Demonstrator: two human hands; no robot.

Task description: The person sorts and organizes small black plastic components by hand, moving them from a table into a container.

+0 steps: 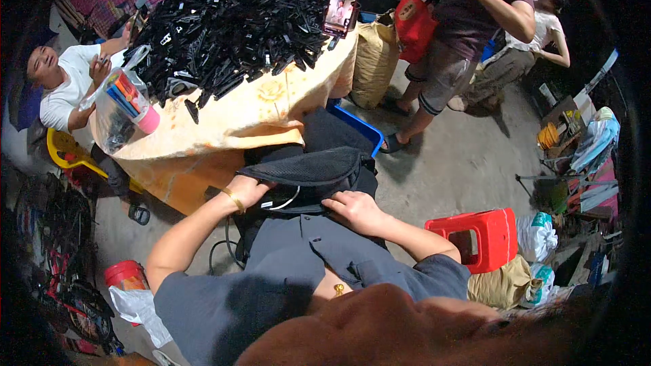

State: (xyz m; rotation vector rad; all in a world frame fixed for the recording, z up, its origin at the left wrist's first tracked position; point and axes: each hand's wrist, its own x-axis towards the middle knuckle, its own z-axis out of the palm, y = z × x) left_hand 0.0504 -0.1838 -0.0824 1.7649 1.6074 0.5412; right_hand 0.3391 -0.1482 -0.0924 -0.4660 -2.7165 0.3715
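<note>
Evidently still starting: left hand [247, 190] is gripping the black bag [305, 173], right hand [352, 210] resting flat; black parts [230, 20] are lying heaped on the worktop [258, 115].

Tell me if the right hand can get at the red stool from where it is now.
Probably yes. The right hand rests on the black bag in the lap, and the red stool stands on the floor just off that side, with nothing visible between them. It might need a slight lean.
</note>
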